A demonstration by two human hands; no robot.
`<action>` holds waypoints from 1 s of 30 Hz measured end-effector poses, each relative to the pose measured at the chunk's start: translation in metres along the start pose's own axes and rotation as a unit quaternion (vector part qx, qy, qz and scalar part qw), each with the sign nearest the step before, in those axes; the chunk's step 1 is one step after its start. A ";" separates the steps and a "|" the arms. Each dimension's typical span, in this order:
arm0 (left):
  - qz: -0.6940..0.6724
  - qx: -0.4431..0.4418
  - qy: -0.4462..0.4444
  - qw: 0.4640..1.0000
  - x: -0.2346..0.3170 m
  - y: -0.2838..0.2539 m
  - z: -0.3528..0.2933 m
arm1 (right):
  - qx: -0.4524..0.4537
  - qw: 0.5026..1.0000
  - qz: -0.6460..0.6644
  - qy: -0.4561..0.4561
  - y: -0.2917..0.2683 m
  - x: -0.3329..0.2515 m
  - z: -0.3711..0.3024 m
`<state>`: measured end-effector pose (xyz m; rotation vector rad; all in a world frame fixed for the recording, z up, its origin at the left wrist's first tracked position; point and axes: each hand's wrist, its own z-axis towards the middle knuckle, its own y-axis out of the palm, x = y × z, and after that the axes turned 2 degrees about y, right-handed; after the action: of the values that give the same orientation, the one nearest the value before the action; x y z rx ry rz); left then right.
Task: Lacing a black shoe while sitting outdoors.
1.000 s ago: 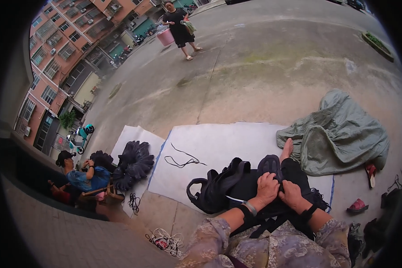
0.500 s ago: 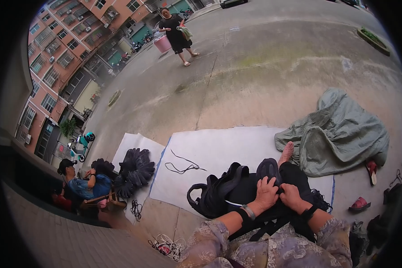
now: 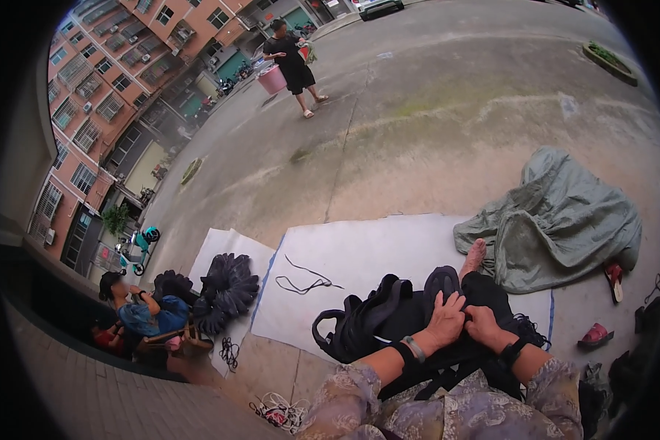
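hands first: the left hand (image 3: 447,317) and the right hand (image 3: 484,323) sit close together, both pinching the black bag (image 3: 389,323) that lies on the person's lap over the white mat (image 3: 374,257). it looks like they are fixing or sewing one spot, so next they likely need a firm hold and small careful moves. farther off lie a loose black cord (image 3: 304,277), a gray cover (image 3: 557,220), and a person with a pink bucket (image 3: 273,79).
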<state>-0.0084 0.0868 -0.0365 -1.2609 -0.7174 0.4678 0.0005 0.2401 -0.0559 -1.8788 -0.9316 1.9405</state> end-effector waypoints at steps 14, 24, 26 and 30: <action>0.078 0.100 -0.119 0.985 -0.060 -0.066 -0.109 | -0.014 1.000 -0.020 0.017 -0.003 0.006 -0.006; 0.170 -0.072 -0.384 0.905 -0.108 -0.059 -0.238 | 0.022 0.992 -0.113 -0.057 0.001 -0.006 -0.021; 0.105 0.057 -0.281 0.952 -0.100 -0.050 -0.201 | 0.003 0.996 -0.070 -0.057 -0.002 0.002 -0.022; -0.010 0.129 -0.150 0.980 -0.072 -0.041 -0.117 | -0.019 0.992 0.064 0.108 -0.010 0.010 -0.020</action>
<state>0.0223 -0.0531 -0.0297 -0.9475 -0.8904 0.7207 0.0169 0.2584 -0.0561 -2.1672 -0.8068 1.7528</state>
